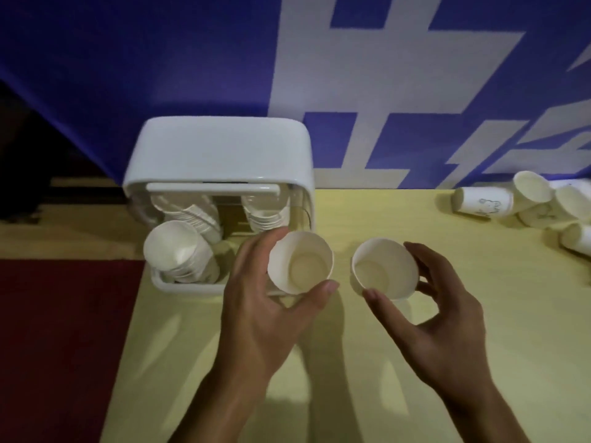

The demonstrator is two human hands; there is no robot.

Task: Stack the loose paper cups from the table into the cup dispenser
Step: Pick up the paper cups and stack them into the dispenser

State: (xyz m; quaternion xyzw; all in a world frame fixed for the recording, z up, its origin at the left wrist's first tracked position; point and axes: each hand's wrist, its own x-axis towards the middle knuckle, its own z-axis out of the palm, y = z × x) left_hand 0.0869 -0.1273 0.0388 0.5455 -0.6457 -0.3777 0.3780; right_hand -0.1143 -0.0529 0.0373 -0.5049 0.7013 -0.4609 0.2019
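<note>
Two hands: left grip (265, 318) clasps left cup (300, 266), right grip (447, 314) clasps right cup (382, 270), beside dispenser (217, 148); probably nest them squarely before loading.

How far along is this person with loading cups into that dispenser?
Partway. Nested cup stacks already sit in the white dispenser. The left hand holds the left cup, the right hand the right cup. A pile of loose cups waits on the table, far right.

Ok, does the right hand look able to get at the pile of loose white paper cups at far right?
Probably yes: only bare yellow table lies between the right hand and the pile of loose white paper cups. But it holds a white paper cup, so grasping another looks awkward.
</note>
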